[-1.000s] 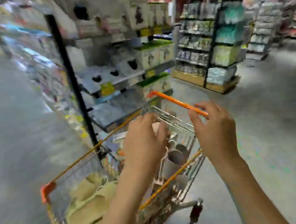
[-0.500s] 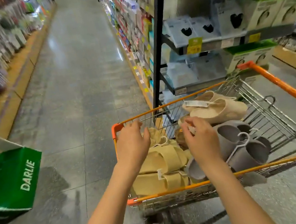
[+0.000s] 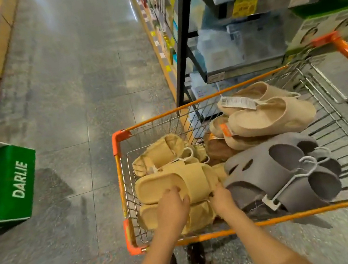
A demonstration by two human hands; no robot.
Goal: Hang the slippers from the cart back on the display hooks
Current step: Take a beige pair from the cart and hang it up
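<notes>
both our hands were down in the cart (image 3: 122,185), at its 7 o'clock corner, on the yellow slippers (image 3: 183,182) stacked there. our left hand (image 3: 173,209) lay over the heel end of the top yellow slipper with the fingers curled onto its edge; our right hand (image 3: 221,198) pressed in at the strap side, between the yellow pair and the grey slippers (image 3: 273,175) just beside them toward 3 o'clock. whether either hand had truly closed around anything we could not tell, since the fingertips were tucked out of sight.

we judged these to be foam slides: light, thick, a bit springy, matte enough not to slip, and in no way fragile. squeezing the sole would do no harm, though the better hold was probably the white hanger (image 3: 185,152) that joins a pair, as that is what has to meet a hook. the yellow pair's hanger peeked out at 12 o'clock of our hands, partly buried.

the top yellow slipper lay flat, sole down, with its long axis running from 9 to 3 o'clock, heel toward 9 and strap toward 3. the beige slippers (image 3: 271,116) sat at 1 o'clock with a paper tag (image 3: 237,100) on top, and the grey pair's hanger (image 3: 290,179) lay across them. no display hooks were visible.
</notes>
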